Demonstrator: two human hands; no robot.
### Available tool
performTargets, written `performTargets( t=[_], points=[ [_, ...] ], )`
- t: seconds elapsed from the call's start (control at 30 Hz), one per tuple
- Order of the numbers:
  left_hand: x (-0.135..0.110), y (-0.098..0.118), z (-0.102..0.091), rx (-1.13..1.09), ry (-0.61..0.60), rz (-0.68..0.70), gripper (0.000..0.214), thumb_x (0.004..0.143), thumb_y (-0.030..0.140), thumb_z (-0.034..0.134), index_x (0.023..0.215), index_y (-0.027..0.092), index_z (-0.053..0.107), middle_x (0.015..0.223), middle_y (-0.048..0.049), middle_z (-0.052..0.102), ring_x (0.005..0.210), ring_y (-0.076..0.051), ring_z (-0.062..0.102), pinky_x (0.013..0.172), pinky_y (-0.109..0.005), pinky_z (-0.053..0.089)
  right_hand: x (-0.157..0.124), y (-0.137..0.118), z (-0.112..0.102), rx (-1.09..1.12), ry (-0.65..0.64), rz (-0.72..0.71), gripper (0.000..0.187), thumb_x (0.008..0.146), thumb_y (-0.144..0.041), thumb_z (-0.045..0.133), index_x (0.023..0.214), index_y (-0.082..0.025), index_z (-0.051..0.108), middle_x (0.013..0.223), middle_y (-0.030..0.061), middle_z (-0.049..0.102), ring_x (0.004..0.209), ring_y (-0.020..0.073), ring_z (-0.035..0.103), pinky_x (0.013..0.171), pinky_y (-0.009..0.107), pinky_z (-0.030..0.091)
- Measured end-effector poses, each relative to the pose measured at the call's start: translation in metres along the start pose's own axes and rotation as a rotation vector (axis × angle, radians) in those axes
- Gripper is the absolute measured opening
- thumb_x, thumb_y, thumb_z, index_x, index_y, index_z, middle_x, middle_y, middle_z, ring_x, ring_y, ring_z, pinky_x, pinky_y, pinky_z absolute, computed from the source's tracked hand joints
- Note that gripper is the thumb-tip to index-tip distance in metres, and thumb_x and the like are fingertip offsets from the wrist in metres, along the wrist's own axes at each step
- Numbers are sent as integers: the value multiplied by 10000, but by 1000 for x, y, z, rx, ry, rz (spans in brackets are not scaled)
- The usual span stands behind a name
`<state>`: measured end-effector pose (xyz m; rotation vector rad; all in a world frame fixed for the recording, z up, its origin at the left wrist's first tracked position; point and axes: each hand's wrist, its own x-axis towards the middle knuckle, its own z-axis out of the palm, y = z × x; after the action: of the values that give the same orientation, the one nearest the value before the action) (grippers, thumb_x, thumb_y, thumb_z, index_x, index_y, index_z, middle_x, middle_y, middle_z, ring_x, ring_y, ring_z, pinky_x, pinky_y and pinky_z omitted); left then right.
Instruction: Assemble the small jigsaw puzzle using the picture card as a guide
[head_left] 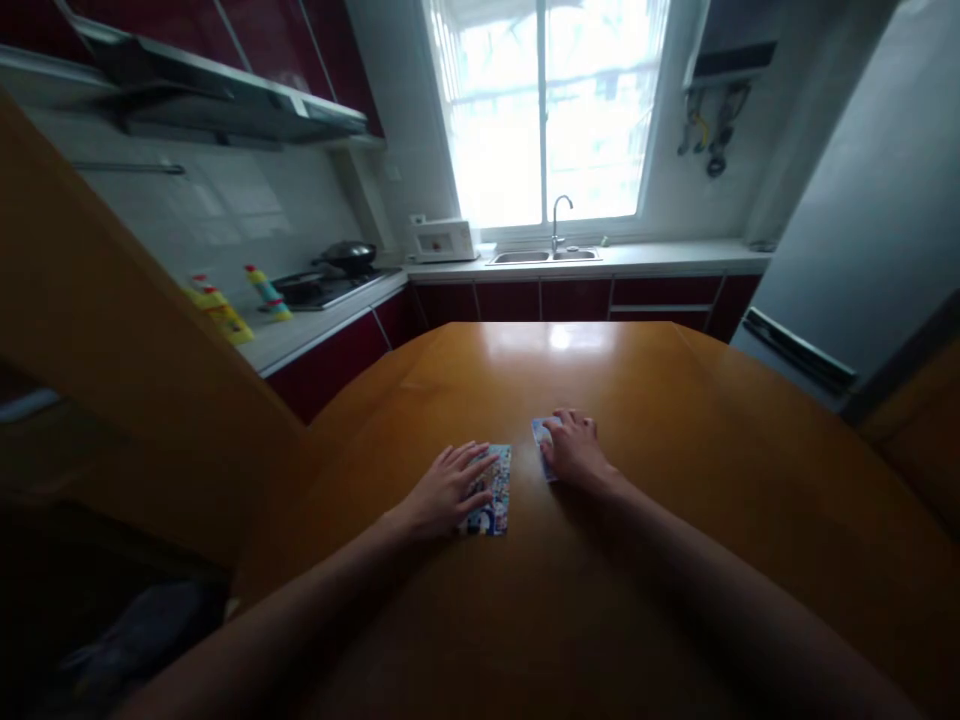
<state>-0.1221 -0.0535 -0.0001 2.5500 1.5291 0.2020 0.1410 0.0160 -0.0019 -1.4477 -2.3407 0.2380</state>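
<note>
My left hand [442,494] lies flat with fingers spread over a colourful printed card [500,490], covering its left part. Small crowded shapes in blue, white and red fill that picture; a dark blue and white figure shows near the bottom edge. To the right, separated by a narrow strip of wood, a bluish card [538,430] lies partly beneath my right hand [577,452]. The right fingers are apart and slightly bent, resting over this card, and they hide most of it. Both cards rest on the brown wooden table [637,380].
Behind the table runs a white counter [675,254] with a sink [523,257] and a white microwave [444,240]. A pan [351,255] sits on the stove at left, near yellow bottles [227,316]. A grey refrigerator [862,200] stands at right.
</note>
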Motion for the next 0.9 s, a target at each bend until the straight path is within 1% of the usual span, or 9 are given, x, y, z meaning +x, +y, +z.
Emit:
performTargets(
  t=[0.1, 0.2, 0.33, 0.47, 0.53, 0.6, 0.7, 0.77, 0.9],
  points=[
    [-8, -15, -7, -73, 73, -111, 589, 968, 452, 544, 1492, 204, 439, 1526, -125, 444, 1423, -274, 373, 1200, -416, 287, 18, -41, 7, 58, -67, -133, 364, 929, -250, 563, 1279, -180, 632, 1352, 149, 578, 1270, 278, 486, 1052, 399, 357],
    [-1, -29, -12, -102, 41, -156, 659, 849, 435, 711, 1428, 190, 514, 1375, -134, 547, 1286, -302, 483, 1118, -416, 381, 33, -69, 18, 77, -197, -198, 410, 801, -336, 754, 1173, -175, 694, 1194, 139, 655, 1143, 278, 583, 949, 349, 442],
    [12, -46, -11, -157, 26, -207, 626, 645, 462, 871, 1182, 204, 677, 1133, -107, 590, 1119, -324, 540, 989, -433, 459, 50, -83, 33, 67, -307, -146, 507, 582, -345, 900, 1026, -169, 729, 1040, 136, 702, 973, 298, 643, 789, 338, 489],
    [14, -52, -5, -277, 46, -178, 385, 640, 349, 872, 927, 174, 684, 1009, -62, 585, 996, -249, 571, 866, -331, 488, 57, -82, 39, 132, -359, -154, 255, 625, -289, 843, 833, -200, 726, 809, 33, 714, 759, 203, 642, 630, 255, 438],
    [11, -52, -1, -351, 64, -137, 297, 671, 266, 840, 879, 161, 655, 954, -38, 602, 901, -197, 587, 784, -274, 484, 56, -80, 41, 186, -346, -187, 119, 686, -224, 773, 778, -185, 709, 755, 16, 701, 708, 172, 624, 600, 237, 407],
    [8, -50, 1, -427, 86, -105, 282, 710, 214, 794, 940, 159, 639, 900, -13, 624, 814, -160, 596, 713, -237, 473, 53, -78, 42, 243, -300, -211, 70, 733, -176, 709, 802, -167, 702, 769, 17, 702, 727, 163, 622, 615, 232, 403],
    [7, -50, 3, -517, 126, -74, 434, 748, 182, 745, 1161, 176, 614, 904, 1, 665, 777, -143, 618, 696, -224, 477, 46, -77, 42, 330, -215, -228, 118, 803, -160, 641, 906, -153, 697, 842, 27, 718, 791, 163, 633, 677, 230, 425],
    [9, -52, 3, -553, 149, -64, 438, 773, 146, 692, 1205, 176, 634, 910, -10, 691, 788, -147, 635, 731, -234, 489, 42, -76, 41, 378, -170, -234, 163, 836, -161, 606, 970, -153, 699, 879, 35, 727, 814, 165, 642, 710, 235, 440],
    [13, -59, 3, -586, 187, -68, 211, 809, 94, 580, 928, 131, 750, 882, -64, 719, 834, -179, 659, 784, -268, 503, 37, -76, 42, 427, -93, -230, 248, 789, -51, 534, 915, -148, 725, 914, 59, 724, 837, 168, 642, 737, 237, 447]
  ],
)
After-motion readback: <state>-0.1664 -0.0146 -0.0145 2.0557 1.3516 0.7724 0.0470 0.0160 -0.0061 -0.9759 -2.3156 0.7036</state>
